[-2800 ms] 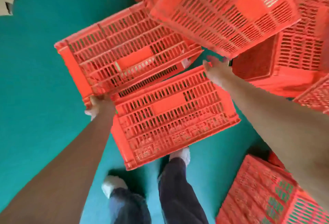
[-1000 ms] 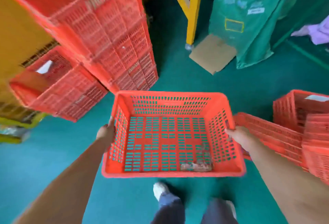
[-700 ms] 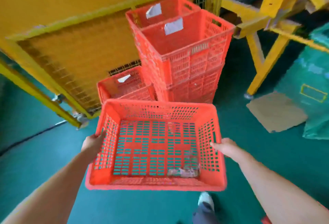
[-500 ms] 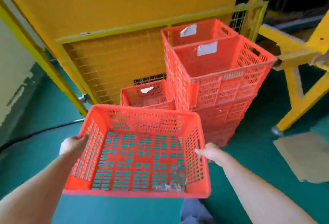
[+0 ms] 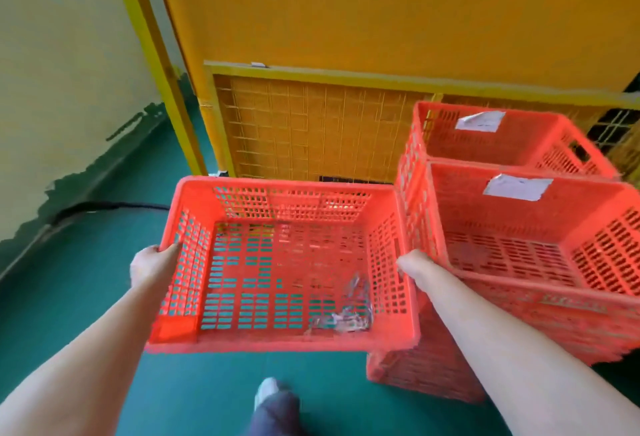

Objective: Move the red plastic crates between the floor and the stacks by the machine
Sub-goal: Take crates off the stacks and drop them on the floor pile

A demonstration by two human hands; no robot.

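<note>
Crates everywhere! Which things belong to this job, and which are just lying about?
Job: carried crate, left hand, right hand, stacked crates.
Lying about: scraps in the carried crate, black cable, yellow mesh guard.

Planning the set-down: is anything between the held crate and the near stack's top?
Nothing visible. The right hand holds the held crate right beside the near stack's top crate, which holds only a paper label.

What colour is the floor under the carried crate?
Teal green; the floor shows best in the head view, left of the held red crate.
</note>
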